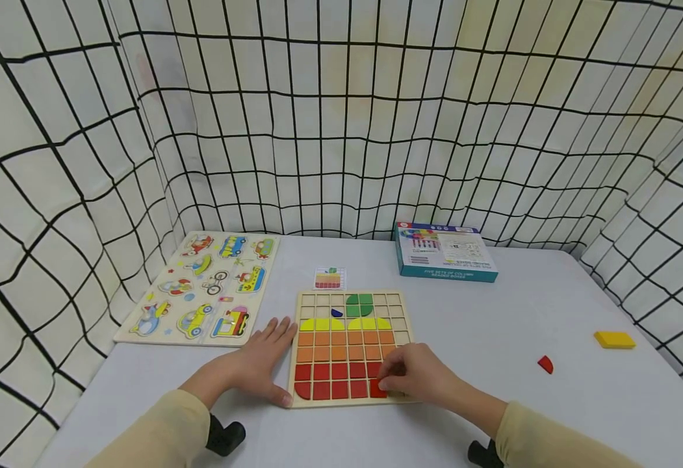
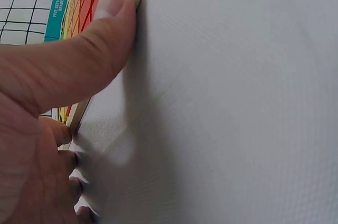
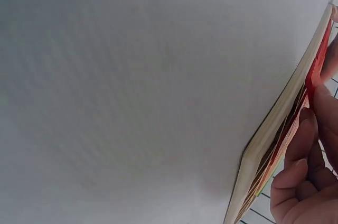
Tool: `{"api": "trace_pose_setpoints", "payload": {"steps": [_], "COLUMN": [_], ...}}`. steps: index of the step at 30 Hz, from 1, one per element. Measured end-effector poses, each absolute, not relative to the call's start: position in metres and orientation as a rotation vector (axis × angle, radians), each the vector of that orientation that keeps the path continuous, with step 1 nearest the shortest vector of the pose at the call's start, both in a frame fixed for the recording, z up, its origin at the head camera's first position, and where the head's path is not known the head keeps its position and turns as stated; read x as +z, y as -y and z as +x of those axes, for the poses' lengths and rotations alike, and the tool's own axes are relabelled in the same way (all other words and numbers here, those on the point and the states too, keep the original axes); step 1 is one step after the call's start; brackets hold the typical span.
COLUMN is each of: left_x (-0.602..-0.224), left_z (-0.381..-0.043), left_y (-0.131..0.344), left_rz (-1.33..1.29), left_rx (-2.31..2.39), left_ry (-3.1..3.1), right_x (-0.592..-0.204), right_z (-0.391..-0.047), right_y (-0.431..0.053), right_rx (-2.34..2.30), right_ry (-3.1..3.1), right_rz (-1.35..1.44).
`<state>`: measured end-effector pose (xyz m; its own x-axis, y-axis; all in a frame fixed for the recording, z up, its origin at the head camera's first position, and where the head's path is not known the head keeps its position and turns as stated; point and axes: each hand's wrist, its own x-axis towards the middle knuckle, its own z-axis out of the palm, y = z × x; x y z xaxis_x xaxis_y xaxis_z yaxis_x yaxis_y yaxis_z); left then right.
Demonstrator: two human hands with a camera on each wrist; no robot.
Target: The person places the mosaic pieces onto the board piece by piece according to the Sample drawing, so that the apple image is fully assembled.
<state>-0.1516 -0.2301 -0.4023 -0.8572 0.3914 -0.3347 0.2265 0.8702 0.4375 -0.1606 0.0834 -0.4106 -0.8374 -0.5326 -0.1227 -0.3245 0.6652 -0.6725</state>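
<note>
A wooden grid board [image 1: 353, 404] lies on the table, with rows of red, orange and yellow tiles, a green shape [image 1: 359, 305] and a small blue piece [image 1: 336, 313] in its squares. My right hand [image 1: 414, 374] is over the board's lower right part and pinches a red square tile [image 3: 312, 80] between thumb and finger. The tile is slightly tilted at the end of the bottom red row. Spread along the board's left edge, my left hand [image 1: 263, 361] rests on the table. Its thumb [image 2: 108, 28] touches the board's near left corner.
A small pattern card [image 1: 330, 278] lies just behind the board. To the left is a picture puzzle board [image 1: 201, 296]; a teal box [image 1: 443, 253] sits at the back. On the right lie a red quarter-round piece [image 1: 545, 364] and a yellow block [image 1: 614, 340]. Black netting surrounds the table.
</note>
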Motion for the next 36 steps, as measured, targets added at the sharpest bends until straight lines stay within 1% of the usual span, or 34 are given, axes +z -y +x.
{"api": "trace_pose_setpoints", "payload": {"steps": [5, 13, 19, 24, 28, 36], "left_x": [-0.403, -0.406, -0.406, -0.405, -0.404, -0.404], "left_z": [-0.152, -0.153, -0.153, -0.152, -0.153, -0.152], "left_y": [0.230, 0.231, 0.230, 0.229, 0.229, 0.230], "left_rz": [0.461, 0.471, 0.466, 0.458, 0.455, 0.450], "left_rx": [0.546, 0.547, 0.550, 0.541, 0.529, 0.534], "left_ry": [-2.627, -2.631, -2.629, -2.632, -2.636, -2.629], "right_x": [-0.410, -0.409, -0.406, -0.404, -0.403, -0.397], "right_z": [-0.158, -0.156, -0.159, -0.168, -0.177, -0.186], "right_y": [-0.079, -0.078, -0.097, -0.140, -0.190, -0.286], "right_rx": [-0.866, -0.857, -0.829, -0.814, -0.802, -0.726], "right_ry": [-2.613, -2.629, -2.665, -2.745, -2.813, -2.950], "right_rz": [-0.722, -0.719, -0.644, -0.491, -0.366, -0.219]}}
